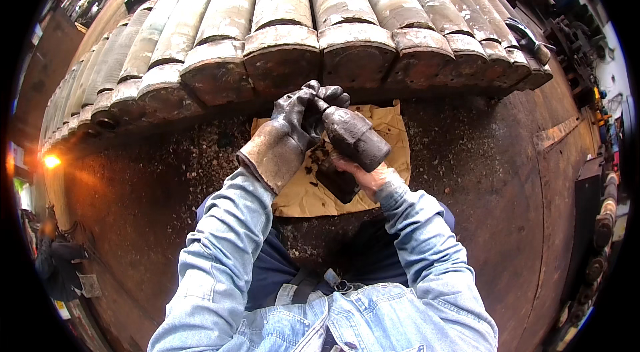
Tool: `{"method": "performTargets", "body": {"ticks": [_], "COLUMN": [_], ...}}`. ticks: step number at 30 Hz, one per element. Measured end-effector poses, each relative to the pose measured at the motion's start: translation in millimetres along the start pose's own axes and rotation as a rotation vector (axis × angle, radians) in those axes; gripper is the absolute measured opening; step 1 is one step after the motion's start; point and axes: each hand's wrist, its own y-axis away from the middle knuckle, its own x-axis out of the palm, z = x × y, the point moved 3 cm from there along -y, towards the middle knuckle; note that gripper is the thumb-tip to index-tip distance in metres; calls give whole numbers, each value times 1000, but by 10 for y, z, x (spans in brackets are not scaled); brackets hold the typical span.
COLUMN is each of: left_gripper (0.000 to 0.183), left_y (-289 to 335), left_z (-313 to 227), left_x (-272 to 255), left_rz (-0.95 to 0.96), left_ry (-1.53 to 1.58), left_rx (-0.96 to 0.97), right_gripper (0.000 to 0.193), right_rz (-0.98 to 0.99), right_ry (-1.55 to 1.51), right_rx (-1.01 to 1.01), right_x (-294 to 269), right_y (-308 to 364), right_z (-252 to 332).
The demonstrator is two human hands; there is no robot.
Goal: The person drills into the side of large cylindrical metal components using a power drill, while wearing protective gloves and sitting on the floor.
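Two hands on a dark metal cylinder point(357, 139), gloved left hand point(293, 129) gripping its tip, right hand point(363, 175) beneath, grip unclear, brown paper point(390, 125) underneath

cylinder row point(313, 32) blocks ahead, sides open

rust-brown cylinders point(287, 25), tan paper point(387, 132), blue denim sleeves point(220, 239).

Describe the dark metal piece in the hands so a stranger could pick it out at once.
Start at the long row of rusty grey metal cylinders across the top. Just below its middle lies a sheet of brown paper. Over it, the gloved left hand and bare right hand hold a short dark bullet-shaped metal piece, the only one out of the row.
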Motion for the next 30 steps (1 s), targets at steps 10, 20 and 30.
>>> {"method": "performTargets", "body": {"ticks": [10,20,30], "left_gripper": [25,18,39], "left_y": [-172,-110,166], "left_z": [-125,-38,-151], "left_x": [-192,-370,-114], "left_rz": [-78,-224,-423], "left_ry": [-486,-1382,-1555], "left_rx": [303,376,562], "right_gripper": [31,29,37], "right_rz": [-154,-304,-358], "right_ry": [-217,-224,-290], "right_rx": [28,-169,-213], "right_x": [32,-157,-184], "right_y": [-21,-335,-713], "right_z": [-39,158,229]}}
